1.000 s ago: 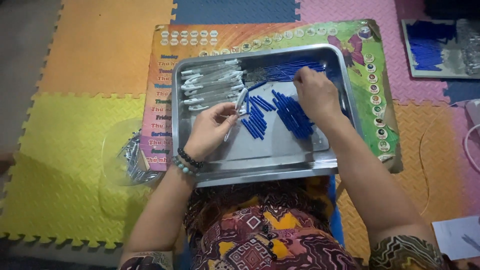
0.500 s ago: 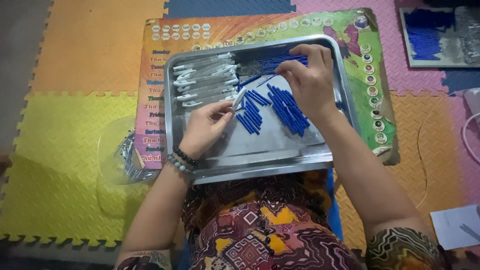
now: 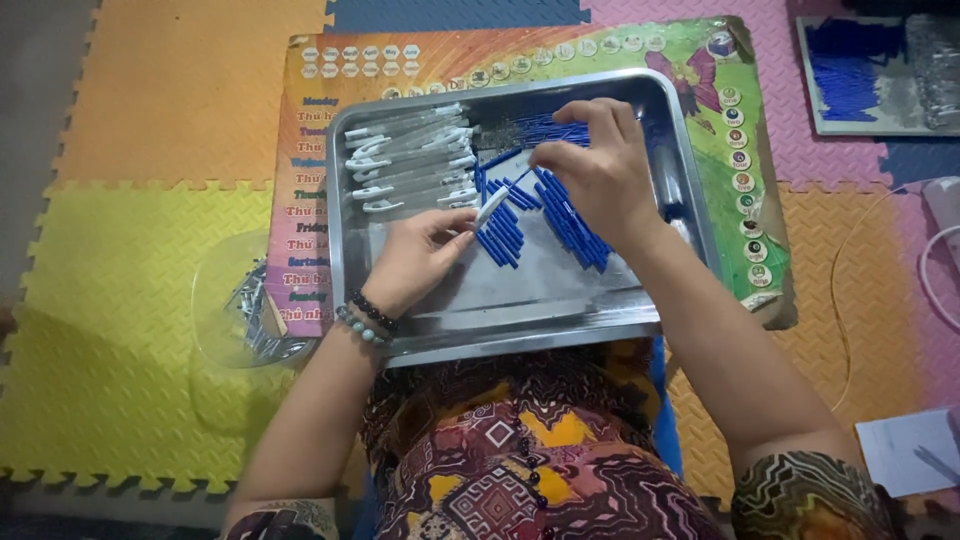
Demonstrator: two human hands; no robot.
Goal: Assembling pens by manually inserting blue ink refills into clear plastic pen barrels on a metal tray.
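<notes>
pen barrel: a pale, slim barrel is pinched between thumb and fingertips of the left hand, tip angled up towards the other hand, over the middle of the tray.
left hand: fingers curled closed around the barrel's lower end; beaded bracelets sit at the wrist, which crosses the tray's near rim.
right hand: the right hand hovers over the blue pieces, thumb and forefinger pinched together on what looks like one thin blue piece; the other fingers are loosely bent.
blue pieces: short blue sticks lie in loose rows on the tray's right half and centre, within reach of the right hand, likely so each can be picked singly.
clear pens: a stack of pale barrels with clips fills the tray's upper left, apart from the blue rows.
tray: a metal tray with raised rim keeps the small parts from rolling off; bare metal shows along its near side, which gives the hands room.
board: a colourful printed board lies under the tray.
bowl: a clear bowl of small metal bits stands just left of the tray, on the yellow mat.
floor: foam mats all round; a second tray lies far right, well apart.
</notes>
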